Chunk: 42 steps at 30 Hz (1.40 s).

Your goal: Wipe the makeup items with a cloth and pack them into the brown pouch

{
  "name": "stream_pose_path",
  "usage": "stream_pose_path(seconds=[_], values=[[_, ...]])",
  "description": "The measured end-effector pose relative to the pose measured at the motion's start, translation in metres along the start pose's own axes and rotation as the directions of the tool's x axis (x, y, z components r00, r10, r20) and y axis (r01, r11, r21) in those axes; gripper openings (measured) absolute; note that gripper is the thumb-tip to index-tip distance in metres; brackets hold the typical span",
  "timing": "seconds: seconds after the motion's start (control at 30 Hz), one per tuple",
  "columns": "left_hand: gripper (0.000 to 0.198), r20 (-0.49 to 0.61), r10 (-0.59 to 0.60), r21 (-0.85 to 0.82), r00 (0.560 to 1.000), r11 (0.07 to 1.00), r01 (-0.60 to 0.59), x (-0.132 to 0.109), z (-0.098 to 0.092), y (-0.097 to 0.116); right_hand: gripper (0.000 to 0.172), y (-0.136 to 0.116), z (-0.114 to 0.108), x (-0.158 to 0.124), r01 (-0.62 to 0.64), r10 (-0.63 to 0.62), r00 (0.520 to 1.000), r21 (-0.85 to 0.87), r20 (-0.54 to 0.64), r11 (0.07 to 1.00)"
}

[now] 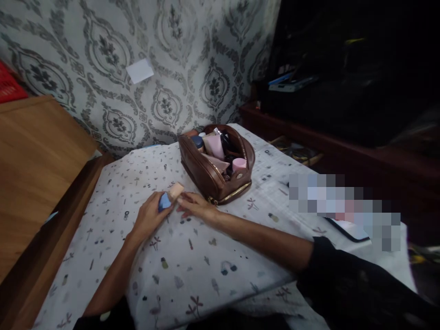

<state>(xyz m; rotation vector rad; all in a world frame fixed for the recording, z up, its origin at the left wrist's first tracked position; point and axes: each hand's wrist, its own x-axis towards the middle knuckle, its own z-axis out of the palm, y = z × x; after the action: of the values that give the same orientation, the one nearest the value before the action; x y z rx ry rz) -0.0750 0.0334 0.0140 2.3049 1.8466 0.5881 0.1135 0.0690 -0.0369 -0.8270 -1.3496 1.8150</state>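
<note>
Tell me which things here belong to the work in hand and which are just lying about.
Apparently in use:
- small blue object, in the left hand
- small peach block, at the right hand
- open brown leathery zip bag holding pink containers

Apparently lying about:
- flat dark-edged white object, partly pixelated
- white rectangular card against patterned wall

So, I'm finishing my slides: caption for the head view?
Left hand holding a blue object, right hand beside it, near an open brown bag.

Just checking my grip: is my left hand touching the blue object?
Touching. The head view shows the left hand curled around the blue object, with no visible gap between them.
</note>
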Motion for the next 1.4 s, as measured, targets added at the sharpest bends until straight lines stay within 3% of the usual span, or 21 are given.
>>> stream_pose_path(seconds=[0.1,0.17,0.3,0.37,0.43,0.5,0.57,0.63,0.7,0.83,0.93,1.07,1.27,1.4], values=[[0.033,-0.044,-0.038,-0.105,0.998,0.994,0.033,-0.003,0.003,0.023,0.062,0.005,0.005,-0.001,0.028,-0.055,0.995,0.292,0.084,0.956],[0.033,-0.074,-0.049,-0.095,0.996,0.995,0.041,-0.004,0.006,0.034,0.063,0.007,0.006,-0.003,-0.063,0.011,0.992,0.419,0.125,0.906],[0.042,-0.075,-0.069,-0.147,0.995,0.987,0.058,0.0,0.007,0.034,0.052,0.005,0.003,-0.006,-0.178,0.115,0.982,0.537,0.15,0.824],[0.044,-0.136,-0.114,-0.197,0.984,0.977,0.085,0.004,0.005,0.03,0.043,-0.002,0.0,-0.008,-0.224,0.144,0.972,0.549,0.187,0.805],[0.042,-0.25,-0.158,-0.277,0.955,0.957,0.086,0.008,0.003,0.028,0.049,-0.009,-0.002,-0.01,-0.369,0.241,0.92,0.471,0.311,0.802],[0.041,-0.282,-0.152,-0.379,0.947,0.925,0.036,0.009,0.004,0.026,0.058,-0.016,-0.005,-0.013,-0.495,0.336,0.839,0.345,0.427,0.797],[0.042,-0.18,-0.121,-0.477,0.976,0.878,0.02,0.007,0.009,0.023,0.06,-0.019,-0.008,-0.014,-0.561,0.381,0.768,0.254,0.514,0.788],[0.046,-0.05,-0.138,-0.557,0.989,0.826,0.087,0.002,0.017,0.02,0.062,-0.018,-0.011,-0.015,-0.604,0.404,0.711,0.206,0.576,0.77],[0.051,-0.005,-0.198,-0.606,0.98,0.781,0.155,-0.003,0.025,0.017,0.062,-0.015,-0.012,-0.015,-0.627,0.42,0.685,0.188,0.595,0.756],[0.053,-0.035,-0.191,-0.618,0.981,0.775,0.128,-0.007,0.031,0.017,0.056,-0.009,-0.008,-0.02,-0.607,0.418,0.703,0.179,0.575,0.774],[0.057,-0.046,-0.17,-0.603,0.984,0.791,0.108,-0.004,0.029,0.021,0.048,-0.009,-0.005,-0.027,-0.478,0.379,0.837,0.188,0.395,0.858],[0.062,-0.044,-0.238,-0.604,0.97,0.78,0.164,0.0,0.026,0.022,0.047,-0.01,-0.003,-0.034,-0.417,0.347,0.871,0.151,0.348,0.896],[0.066,-0.001,-0.386,-0.737,0.923,0.624,0.26,0.003,0.035,0.007,0.056,-0.015,-0.003,-0.037,-0.349,0.274,0.898,0.178,0.345,0.92],[0.066,0.085,-0.393,-0.849,0.916,0.453,0.273,0.004,0.042,-0.002,0.055,-0.017,-0.003,-0.037,-0.349,0.28,0.901,0.17,0.33,0.922]])
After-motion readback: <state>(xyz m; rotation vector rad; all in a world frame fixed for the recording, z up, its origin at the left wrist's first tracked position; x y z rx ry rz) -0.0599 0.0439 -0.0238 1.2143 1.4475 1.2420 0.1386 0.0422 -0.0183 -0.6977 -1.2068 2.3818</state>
